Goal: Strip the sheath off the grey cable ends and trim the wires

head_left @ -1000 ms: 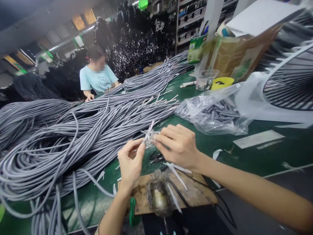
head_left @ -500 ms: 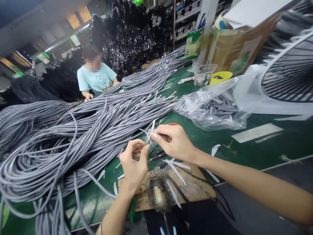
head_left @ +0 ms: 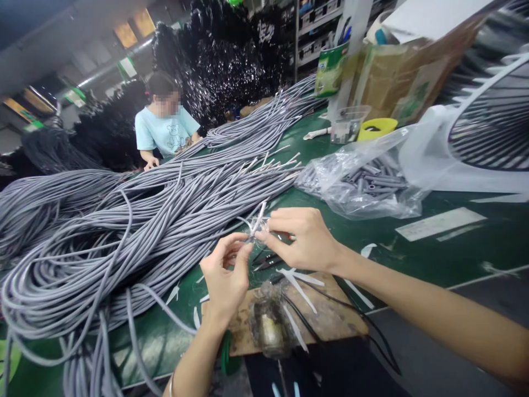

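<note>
My left hand pinches a grey cable near its stripped end, where white strips and fine loose strands stick out. Thumb and fingertips of my right hand are closed at the frayed strands, just right of the left fingertips. What exactly lies between the right fingers is too small to make out. Beneath the hands, partly hidden, lie dark-bladed cutters on the green table. Nearer to me a metal cylindrical device wrapped in clear film sits on a wooden board with white strip scraps.
Long bundles of grey cable cover the left side. To the right are a plastic bag of grey tube pieces, a yellow cup, a cardboard box and a fan. A co-worker sits across the table.
My right hand has shifted slightly right, and its fingers look more extended at the frayed strands. My left hand stays nearly still on the cable. The whole view has moved slightly.
</note>
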{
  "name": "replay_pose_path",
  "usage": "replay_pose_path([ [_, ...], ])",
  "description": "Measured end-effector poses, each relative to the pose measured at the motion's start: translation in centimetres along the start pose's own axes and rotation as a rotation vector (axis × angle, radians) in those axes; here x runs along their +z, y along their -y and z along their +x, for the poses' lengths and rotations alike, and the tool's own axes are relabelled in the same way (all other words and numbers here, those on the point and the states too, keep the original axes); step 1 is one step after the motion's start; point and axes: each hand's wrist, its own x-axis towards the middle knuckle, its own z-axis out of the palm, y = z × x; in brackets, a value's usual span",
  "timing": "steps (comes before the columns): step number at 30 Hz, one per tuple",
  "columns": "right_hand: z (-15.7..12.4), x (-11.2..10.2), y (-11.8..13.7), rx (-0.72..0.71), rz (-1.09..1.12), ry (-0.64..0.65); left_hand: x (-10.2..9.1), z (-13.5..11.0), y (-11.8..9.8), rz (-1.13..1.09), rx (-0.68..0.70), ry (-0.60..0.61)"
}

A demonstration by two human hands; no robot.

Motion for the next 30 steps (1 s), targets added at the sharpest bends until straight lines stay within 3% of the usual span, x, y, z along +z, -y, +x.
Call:
replay_pose_path([
  [9,0.05,-0.23,-0.11,0.078,0.020,0.022,0.03,0.03,-0.03,0.001,0.000,-0.001],
  [30,0.17,-0.65,-0.42,0.043,0.055,0.117,-0.10,0.06,0.19,0.017,0.046,0.073],
])
